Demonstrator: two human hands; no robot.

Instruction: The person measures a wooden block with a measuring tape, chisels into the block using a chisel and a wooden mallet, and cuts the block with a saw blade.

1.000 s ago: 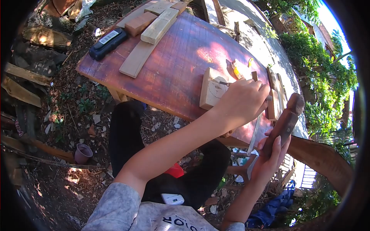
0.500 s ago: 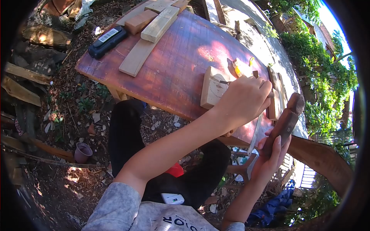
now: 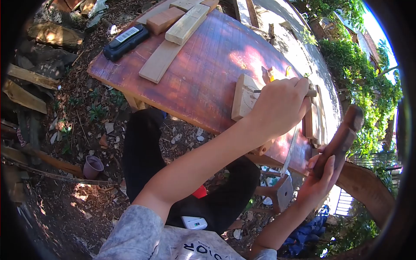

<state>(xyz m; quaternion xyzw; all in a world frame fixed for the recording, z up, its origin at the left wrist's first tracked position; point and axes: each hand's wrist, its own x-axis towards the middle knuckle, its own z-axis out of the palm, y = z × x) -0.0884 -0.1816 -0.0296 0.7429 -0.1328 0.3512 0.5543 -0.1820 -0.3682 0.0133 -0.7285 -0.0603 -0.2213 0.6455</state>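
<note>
My left hand is closed round a chisel. The chisel's thin metal blade points left onto a pale wooden block, and its handle end sticks out right of my fist. A curved dotted pencil line and a small cut mark show on the block, which sits at the table's near right part. Lower right, my right hand grips a dark wooden club, held tilted upward and apart from the chisel. My left forearm hides part of the table edge.
The reddish wooden table carries wood strips, a brick-coloured block, a black case with a barcode label, and a yellow item. A metal ruler-like strip lies at the right edge. A cup stands on the ground.
My right hand has swung the club to the right, farther from the chisel. The chisel remains at the block, its handle end now showing. The view has shifted slightly.
</note>
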